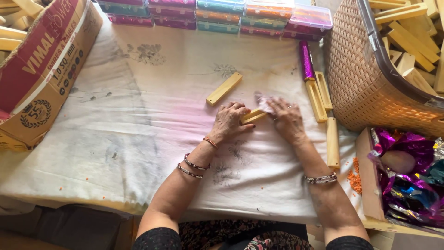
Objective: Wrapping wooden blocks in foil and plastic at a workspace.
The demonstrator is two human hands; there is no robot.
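Nearest the lens: dark patterned sleeves (159, 238) and forearms ringed with beaded bangles (193, 166), reaching onto a pale cloth-covered table (115, 139). Left hand (230, 121) pressed flat, fingers close together, pinning one end of a small yellow wooden block (253, 115) against the cloth near the table's middle. Right hand (286, 119) laid over the block's other end, fingers curled narrow around a scrap of pale shiny wrapping (264, 103); grip on it not clearly readable. Judged light, stiff and smooth-sided, so likely to slide under a loose hold; best taken by the long edges or pinched at the two ends. Wrapping judged thin, crinkly, easily torn. Outward from there: another bare yellow block (224, 88) lying apart to the upper left, a magenta foil-covered block (306, 60) above two more bare ones (319, 97), one more block (332, 142) lower right. Beyond, stacked plastic boxes with coloured lids (240, 14), a woven basket (360, 78) heaped with blocks, a cardboard carton (41, 74) at left, crumpled purple foil sheets (407, 180) in a tray at right. Hidden: most of the held block under both palms, basket depth, carton contents cut off by the frame.
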